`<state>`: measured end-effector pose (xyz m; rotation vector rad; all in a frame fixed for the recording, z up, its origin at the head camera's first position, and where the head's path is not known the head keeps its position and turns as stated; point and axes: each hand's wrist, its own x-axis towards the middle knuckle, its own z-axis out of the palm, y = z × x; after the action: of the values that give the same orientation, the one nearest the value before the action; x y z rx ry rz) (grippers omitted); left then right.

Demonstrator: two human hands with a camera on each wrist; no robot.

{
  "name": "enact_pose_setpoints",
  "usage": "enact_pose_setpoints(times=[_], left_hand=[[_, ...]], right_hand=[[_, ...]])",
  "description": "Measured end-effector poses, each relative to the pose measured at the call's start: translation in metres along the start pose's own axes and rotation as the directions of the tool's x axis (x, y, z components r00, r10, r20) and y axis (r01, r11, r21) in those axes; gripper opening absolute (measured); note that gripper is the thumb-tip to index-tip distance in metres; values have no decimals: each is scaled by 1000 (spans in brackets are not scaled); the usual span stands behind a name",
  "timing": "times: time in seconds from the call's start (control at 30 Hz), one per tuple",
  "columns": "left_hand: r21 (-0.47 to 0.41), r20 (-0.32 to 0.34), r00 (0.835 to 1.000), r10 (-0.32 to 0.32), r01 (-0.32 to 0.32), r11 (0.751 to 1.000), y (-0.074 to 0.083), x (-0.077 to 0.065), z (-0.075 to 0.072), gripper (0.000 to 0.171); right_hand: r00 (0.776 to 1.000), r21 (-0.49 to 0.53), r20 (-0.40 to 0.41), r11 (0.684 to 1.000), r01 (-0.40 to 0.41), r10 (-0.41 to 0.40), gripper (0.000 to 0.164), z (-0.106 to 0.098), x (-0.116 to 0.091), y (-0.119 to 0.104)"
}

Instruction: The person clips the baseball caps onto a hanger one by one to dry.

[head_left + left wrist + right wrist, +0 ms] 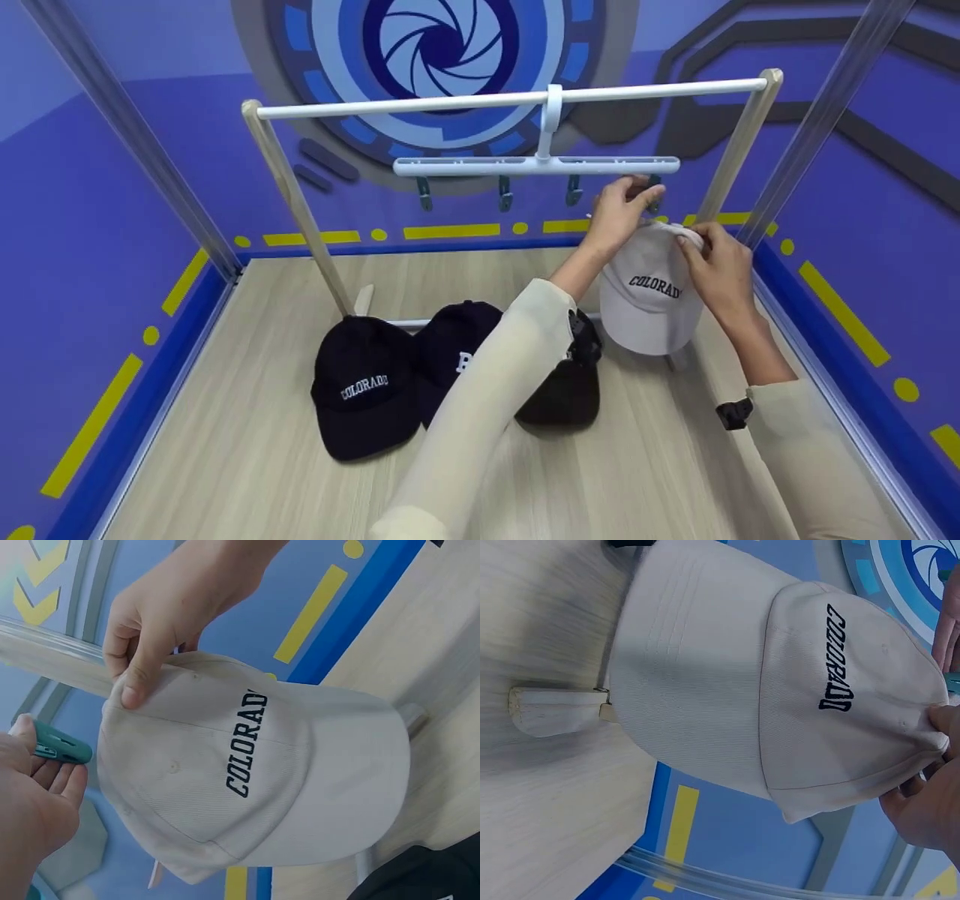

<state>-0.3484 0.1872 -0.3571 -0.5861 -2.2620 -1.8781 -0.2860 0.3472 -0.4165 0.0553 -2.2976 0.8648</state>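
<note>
My right hand (724, 274) pinches the crown of a white baseball cap (649, 262) lettered COLORADO, holding it up with its brim hanging down. Thumb and fingers of my left hand (616, 217) grip the rightmost dark green clip (655, 193) of a white hanger (536, 166). In the left wrist view that clip (64, 744) stands just beside the top of the cap, apart from it. More green clips, among them one at the left end (425, 193), hang from the hanger bar with nothing in them.
The hanger hooks over the white rail (450, 103) of a wooden-legged rack. On the table (247, 420) lie a black COLORADO cap (367, 386), a navy cap (457, 330) and a dark cap (562, 394), partly behind my left sleeve. Blue patterned walls (172, 157) enclose the table.
</note>
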Motion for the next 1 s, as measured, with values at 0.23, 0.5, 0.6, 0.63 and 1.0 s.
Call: enact_pose_setpoints(times=[0.23, 0.5, 0.6, 0.63, 1.0], left_hand=[[-172, -63, 994, -86, 74, 982, -6, 0, -2, 22], [-198, -63, 994, -95, 81, 977, -11, -2, -3, 22], [-207, -64, 993, -95, 80, 975, -12, -2, -2, 22], [-210, -62, 993, -99, 84, 974, -13, -2, -2, 22], [-304, 13, 991, -130, 128, 944, -10, -5, -2, 22]], right_hand=[[1000, 0, 9, 1000, 8, -8, 27, 2, -3, -3], [1000, -6, 9, 1000, 12, -12, 28, 4, -4, -3], [1000, -1, 15, 1000, 14, -14, 29, 4, -4, -3], [1000, 2, 15, 1000, 19, -19, 28, 3, -4, -3], [995, -17, 47, 996, 90, -89, 20, -3, -1, -4]])
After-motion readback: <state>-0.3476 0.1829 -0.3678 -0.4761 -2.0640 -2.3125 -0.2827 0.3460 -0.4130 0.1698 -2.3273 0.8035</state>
